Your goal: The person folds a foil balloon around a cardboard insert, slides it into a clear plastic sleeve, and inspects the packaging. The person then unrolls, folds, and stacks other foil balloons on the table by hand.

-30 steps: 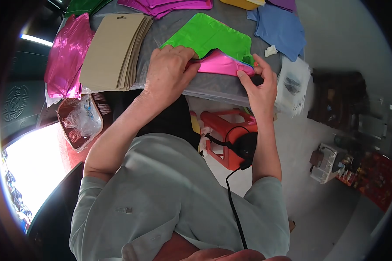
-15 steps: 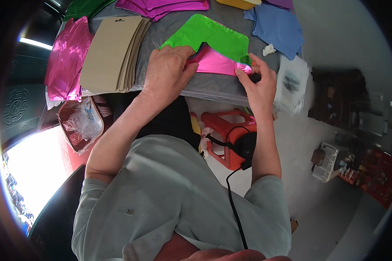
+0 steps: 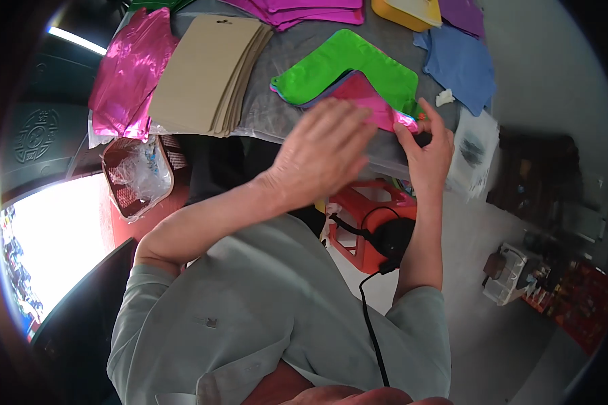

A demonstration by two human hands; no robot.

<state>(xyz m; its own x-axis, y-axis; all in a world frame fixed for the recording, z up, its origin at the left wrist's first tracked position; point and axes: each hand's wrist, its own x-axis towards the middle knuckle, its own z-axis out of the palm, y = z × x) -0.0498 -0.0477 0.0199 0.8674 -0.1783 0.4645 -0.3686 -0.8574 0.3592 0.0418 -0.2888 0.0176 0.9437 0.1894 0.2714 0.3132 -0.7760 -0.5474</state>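
A glossy foil sheet [image 3: 358, 57], bright green with a pink part folded over at its near edge, lies on the table in the head view. My right hand [image 3: 427, 140] pinches its near right corner between thumb and fingers. My left hand [image 3: 327, 152], slightly blurred, is over the table's near edge beside the pink fold, its fingers stretched out and holding nothing. Part of the pink fold is hidden behind those fingers. Dark and coloured layers show along the sheet's left edge.
Left of the sheet lie a stack of brown cards [image 3: 206, 74] and pink foil [image 3: 132, 74]. Behind are magenta sheets [image 3: 304, 12] and a yellow container [image 3: 407, 13]. Blue sheets [image 3: 459, 64] and a white scrap [image 3: 444, 98] lie right. A basket [image 3: 138, 177] and red stool [image 3: 358, 236] stand below.
My left hand has let go of the foil sheet's left side and moved right and nearer to me. The sheet's left part now lies uncovered. My right hand still pinches the corner.
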